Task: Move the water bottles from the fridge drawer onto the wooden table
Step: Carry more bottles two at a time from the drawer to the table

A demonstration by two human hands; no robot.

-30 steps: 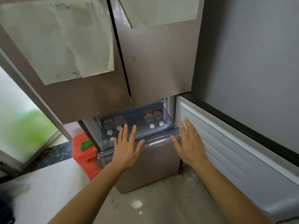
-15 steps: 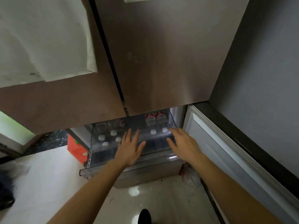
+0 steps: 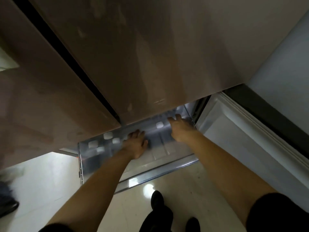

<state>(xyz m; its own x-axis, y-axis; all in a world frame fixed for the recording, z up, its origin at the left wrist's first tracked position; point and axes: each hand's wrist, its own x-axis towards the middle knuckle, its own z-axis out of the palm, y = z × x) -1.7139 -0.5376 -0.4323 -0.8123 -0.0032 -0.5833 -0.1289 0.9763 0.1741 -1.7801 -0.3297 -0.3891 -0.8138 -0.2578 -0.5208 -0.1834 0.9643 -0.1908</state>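
The clear fridge drawer (image 3: pixel 150 174) stands pulled out below the steel fridge doors (image 3: pixel 133 56). Several water bottles stand upright inside, seen as white caps: a group at the left (image 3: pixel 107 135) and one at the right (image 3: pixel 159 125). My left hand (image 3: pixel 136 144) reaches down into the drawer just right of the left group, fingers curled; whether it grips a bottle is hidden. My right hand (image 3: pixel 179 129) reaches into the drawer's far right corner beside the right cap, its fingertips hidden under the fridge door. The view is blurred.
The open lower fridge door (image 3: pixel 242 139) with its white seal stands at the right, close to my right arm. Pale tiled floor (image 3: pixel 41 181) lies below. My dark shoes (image 3: pixel 158 200) are just in front of the drawer. A dark object (image 3: pixel 6 201) sits at the left edge.
The drawer has slid further out. Both hands have moved from its front rim down into it among the bottles. My head has moved closer and tipped down.
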